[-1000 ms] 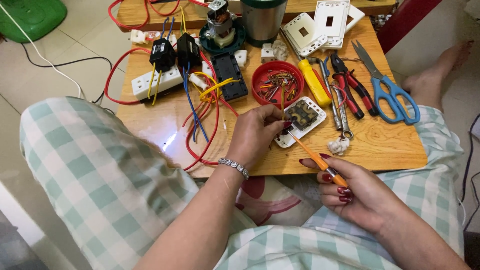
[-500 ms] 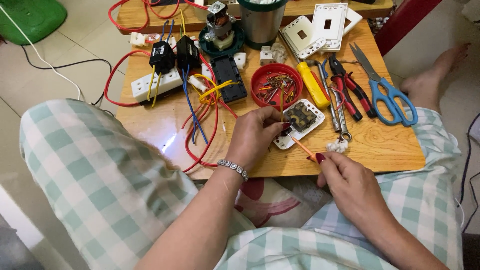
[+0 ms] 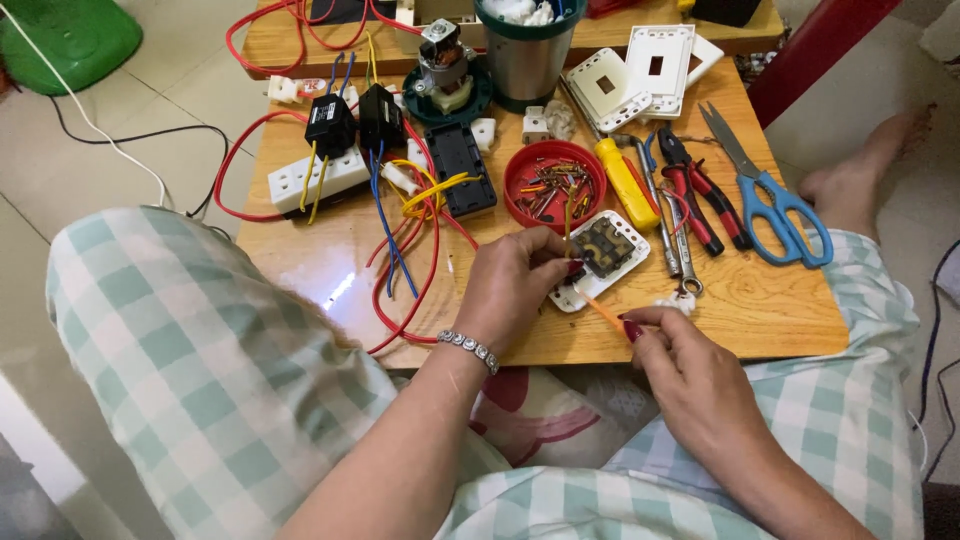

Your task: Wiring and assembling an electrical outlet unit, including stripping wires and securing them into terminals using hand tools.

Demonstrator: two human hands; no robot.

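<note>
White switch module (image 3: 600, 258), probably light and rigid, pinched at its edge by left hand (image 3: 515, 290); right hand (image 3: 690, 365) fingers clamp orange screwdriver (image 3: 600, 310) beside it.

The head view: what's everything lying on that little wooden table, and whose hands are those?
table: one, wooden, low, centre
socket plate: one, white, back side up, under the hands
screwdriver: one, orange shaft, tip at the plate
lid: one, red, holding screws and wire bits
yellow screwdriver: one, right of the lid
pliers: one, red and black handles
scissors: one, blue handles, right edge
power strip: one, white, left
wires: several, red, blue, yellow
cup: one, steel, back
left hand: steadies the plate
right hand: holds the screwdriver
</note>
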